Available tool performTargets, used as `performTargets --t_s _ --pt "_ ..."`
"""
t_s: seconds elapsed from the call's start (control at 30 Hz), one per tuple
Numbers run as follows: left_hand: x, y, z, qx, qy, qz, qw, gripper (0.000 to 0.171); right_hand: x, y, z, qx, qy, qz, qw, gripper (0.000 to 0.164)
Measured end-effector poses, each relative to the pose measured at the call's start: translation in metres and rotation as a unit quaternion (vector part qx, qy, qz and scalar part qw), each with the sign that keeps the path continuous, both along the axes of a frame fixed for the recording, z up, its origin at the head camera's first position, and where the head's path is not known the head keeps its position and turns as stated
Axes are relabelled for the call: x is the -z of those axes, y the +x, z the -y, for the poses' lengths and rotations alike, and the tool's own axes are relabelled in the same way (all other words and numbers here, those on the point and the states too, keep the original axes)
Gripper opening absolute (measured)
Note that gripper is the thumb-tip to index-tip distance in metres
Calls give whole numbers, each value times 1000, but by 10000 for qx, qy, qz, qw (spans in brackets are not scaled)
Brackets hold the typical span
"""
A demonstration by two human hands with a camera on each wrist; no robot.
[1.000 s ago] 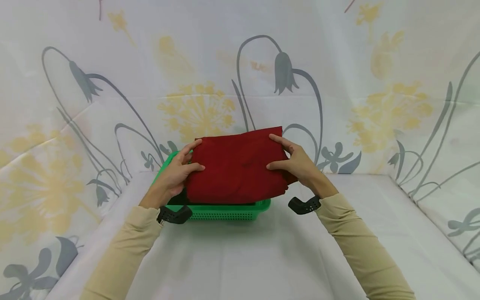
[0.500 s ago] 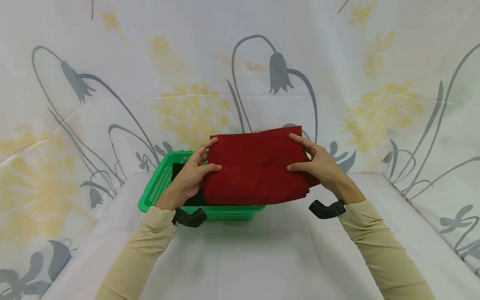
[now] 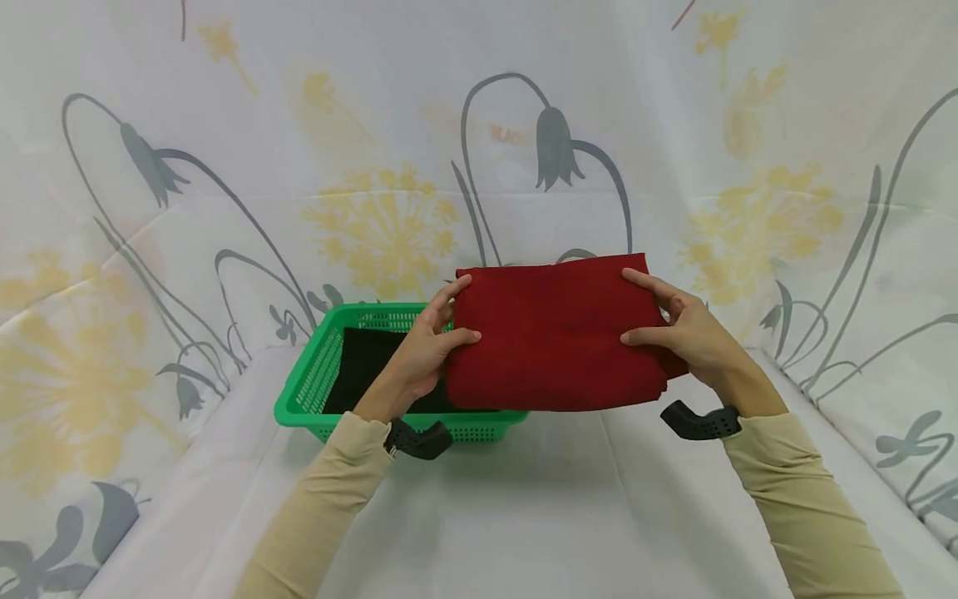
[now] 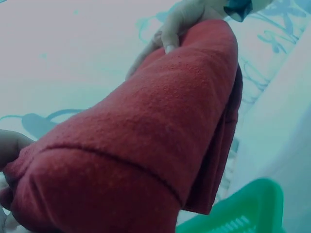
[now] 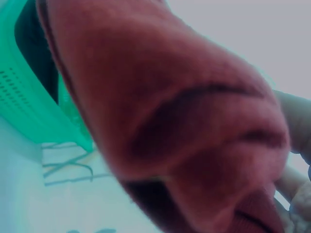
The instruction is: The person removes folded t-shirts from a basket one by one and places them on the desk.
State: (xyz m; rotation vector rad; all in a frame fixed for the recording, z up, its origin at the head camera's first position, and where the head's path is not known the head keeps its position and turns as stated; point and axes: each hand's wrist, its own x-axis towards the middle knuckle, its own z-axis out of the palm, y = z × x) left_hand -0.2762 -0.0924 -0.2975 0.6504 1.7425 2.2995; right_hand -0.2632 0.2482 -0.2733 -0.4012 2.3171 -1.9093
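A folded red cloth (image 3: pixel 557 341) is held up between both hands, overlapping the right part of a green basket in the head view. My left hand (image 3: pixel 422 353) pinches its left side, thumb on the near face. On the opposite side my right hand (image 3: pixel 692 337) grips the cloth the same way. The left wrist view shows the red cloth (image 4: pixel 141 111) with its layers hanging loosely at the lower right. Close up in the right wrist view, the cloth's folded end (image 5: pixel 194 111) fills the middle, with fingers (image 5: pixel 294 187) at its edge.
The green perforated basket (image 3: pixel 299 408) stands on a white-covered surface (image 3: pixel 524 516), left of centre. Black fabric (image 3: pixel 362 362) lies inside it. A white flower-printed sheet (image 3: pixel 374 100) hangs behind and along the sides. Each wrist wears a black device (image 3: pixel 419 441).
Both hands have carried the red cloth to the right, from over the basket to mostly beside it. More of the basket and the black fabric inside now shows.
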Motion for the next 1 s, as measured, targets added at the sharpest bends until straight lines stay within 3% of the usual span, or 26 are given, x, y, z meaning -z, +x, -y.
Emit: performTargets --t_s 0.5,0.73,1.0 --pt "8 -2 -50 43 399 137 9991 68 1 12 -46 157 -157 -144 9997 80" --pt "14 -5 -73 -41 516 168 9985 67 3 15 -62 489 15 -6 9988 80" --pt "23 -7 -97 -44 568 206 9982 67 9 14 -84 532 134 12 9985 80"
